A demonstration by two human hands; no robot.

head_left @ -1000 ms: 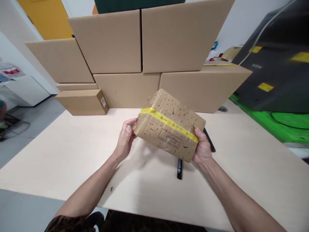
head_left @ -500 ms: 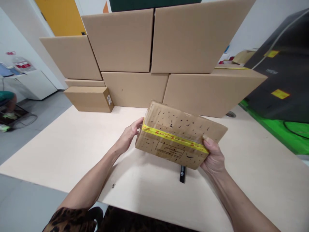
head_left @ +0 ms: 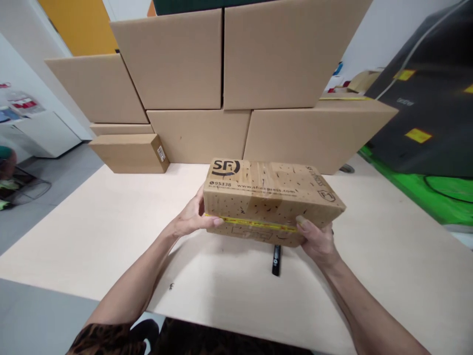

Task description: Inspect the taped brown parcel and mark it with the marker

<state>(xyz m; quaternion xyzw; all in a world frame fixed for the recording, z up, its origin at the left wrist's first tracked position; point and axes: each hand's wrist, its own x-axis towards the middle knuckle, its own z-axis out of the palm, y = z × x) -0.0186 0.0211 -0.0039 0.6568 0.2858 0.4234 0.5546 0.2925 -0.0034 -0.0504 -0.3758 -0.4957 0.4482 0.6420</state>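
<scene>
Between my two hands is a brown cardboard box (head_left: 269, 195) with black "SF" print on its top and short dark marks over its faces. Yellow tape with red print runs along the side toward me. My left hand (head_left: 195, 214) is closed on the box's left end, thumb on the taped side. At the right end my right hand (head_left: 318, 239) grips it, thumb on the near face and the other fingers mostly hidden. Below the box, on the table, lies a black marker-like object (head_left: 276, 261), its far end hidden by the box.
Large plain cartons (head_left: 199, 135) are stacked along the back of the pale table (head_left: 121, 236). A smaller carton (head_left: 127, 154) with a label stands at the back left. A big dark case (head_left: 424, 98) rises at the right, beside a green sheet (head_left: 424, 192) on the floor.
The box has been tipped so its printed top now shows and the taped side faces lower. My left thumb has come round onto the near side. The view has shifted slightly.
</scene>
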